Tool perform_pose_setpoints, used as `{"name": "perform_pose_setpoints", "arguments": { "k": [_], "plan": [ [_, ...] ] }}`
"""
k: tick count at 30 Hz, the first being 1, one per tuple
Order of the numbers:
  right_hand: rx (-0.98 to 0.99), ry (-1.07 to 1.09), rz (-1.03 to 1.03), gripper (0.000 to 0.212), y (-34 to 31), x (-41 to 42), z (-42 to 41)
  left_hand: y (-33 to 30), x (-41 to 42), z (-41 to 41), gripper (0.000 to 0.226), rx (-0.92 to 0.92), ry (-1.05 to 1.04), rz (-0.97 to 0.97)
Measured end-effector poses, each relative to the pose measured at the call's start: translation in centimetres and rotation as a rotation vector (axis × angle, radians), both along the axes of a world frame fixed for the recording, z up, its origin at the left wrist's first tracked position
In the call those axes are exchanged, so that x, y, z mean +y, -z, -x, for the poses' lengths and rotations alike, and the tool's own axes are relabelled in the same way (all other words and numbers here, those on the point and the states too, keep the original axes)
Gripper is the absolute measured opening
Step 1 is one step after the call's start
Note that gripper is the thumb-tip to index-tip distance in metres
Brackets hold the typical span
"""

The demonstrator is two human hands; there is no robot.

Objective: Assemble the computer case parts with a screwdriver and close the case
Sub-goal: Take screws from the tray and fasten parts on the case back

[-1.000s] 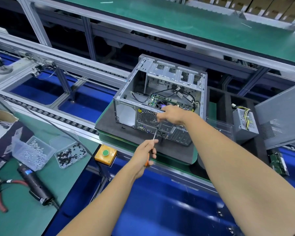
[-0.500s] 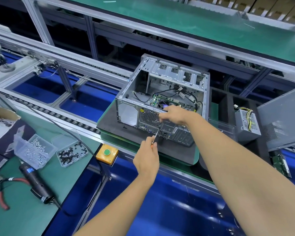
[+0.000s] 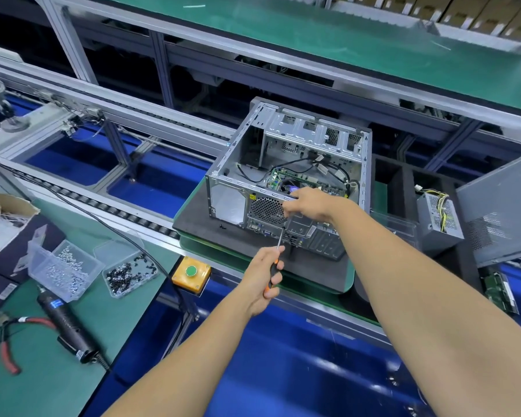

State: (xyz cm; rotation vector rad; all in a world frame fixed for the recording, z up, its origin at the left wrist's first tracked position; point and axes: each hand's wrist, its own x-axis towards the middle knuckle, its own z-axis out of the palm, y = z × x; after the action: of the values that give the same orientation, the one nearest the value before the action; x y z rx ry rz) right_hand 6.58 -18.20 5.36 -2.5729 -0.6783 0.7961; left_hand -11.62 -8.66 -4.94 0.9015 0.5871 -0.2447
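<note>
computer case [image 3: 286, 164] sits open on the foam pad [image 3: 313, 266]. left hand [image 3: 263, 275] grip clamped on screwdriver [image 3: 275, 260], tip at the case's rear panel. right hand [image 3: 309, 203] pinches at the case's rear top edge, by the fan grille.

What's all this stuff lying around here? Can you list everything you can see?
computer case: one, silver, open, on the dark mat
dark mat: one, under the case
power supply: one, grey, right of the case
side panel: one, grey, far right
button box: one, yellow with green button, bench edge
screw trays: two, clear, left bench
electric driver: one, black, left bench
pliers: one, red handles, left bench
screwdriver: one, orange-black, in left hand
left hand: gripping the screwdriver
right hand: at the case's rear edge
</note>
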Motion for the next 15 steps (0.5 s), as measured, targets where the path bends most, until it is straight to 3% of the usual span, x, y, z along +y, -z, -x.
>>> {"name": "perform_pose_setpoints", "arguments": {
  "k": [2, 6, 8, 12, 15],
  "plan": [
    [0.010, 0.011, 0.007, 0.032, 0.0, 0.0, 0.0, 0.0, -0.3, 0.0, 0.012, -0.018, -0.017, -0.260],
    [0.024, 0.026, 0.013, 0.033, 0.0, 0.0, 0.0, 0.2, -1.4, 0.4, 0.011, -0.070, 0.062, -1.168],
    [0.023, 0.032, 0.014, 0.033, 0.1, -0.1, 0.0, 0.2, -1.8, 0.6, 0.012, -0.036, 0.048, -1.455],
    [0.018, 0.033, 0.018, 0.036, 0.0, 0.0, 0.1, -0.1, -2.0, 0.4, 0.012, -0.012, 0.100, -1.624],
    [0.020, 0.034, 0.003, 0.035, -0.1, -0.1, 0.2, -0.1, -1.4, 0.4, 0.013, -0.050, 0.108, -1.535]
  ]
}}
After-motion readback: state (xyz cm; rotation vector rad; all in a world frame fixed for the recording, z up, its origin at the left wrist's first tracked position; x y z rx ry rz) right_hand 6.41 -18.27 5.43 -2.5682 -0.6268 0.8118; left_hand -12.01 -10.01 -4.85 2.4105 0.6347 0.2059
